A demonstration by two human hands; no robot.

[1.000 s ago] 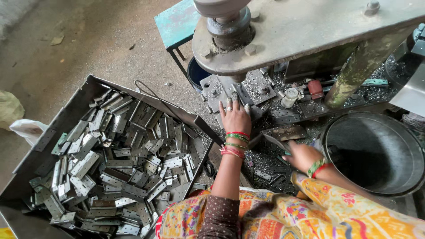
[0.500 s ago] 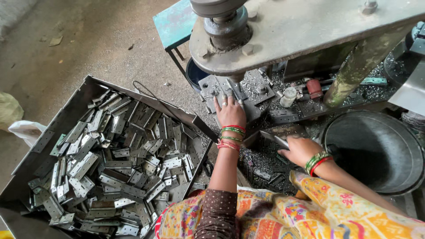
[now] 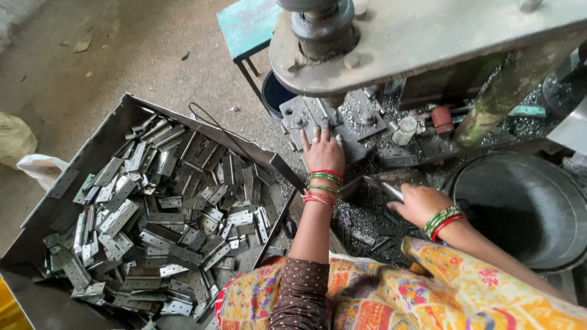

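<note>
Left hand (image 3: pixel 322 153): ring on a finger; wrist carries a stack of bangles (image 3: pixel 322 186) in red, green and gold tones. Right hand (image 3: pixel 422 205): wrist carries a matching set of green, gold and red bangles (image 3: pixel 445 221). Left upper arm is covered by a dark brown sleeve (image 3: pixel 301 299) with small pale dots; torso and right arm are wrapped in a yellow-orange draped cloth (image 3: pixel 440 293) printed with pink, red and blue floral patches.
</note>
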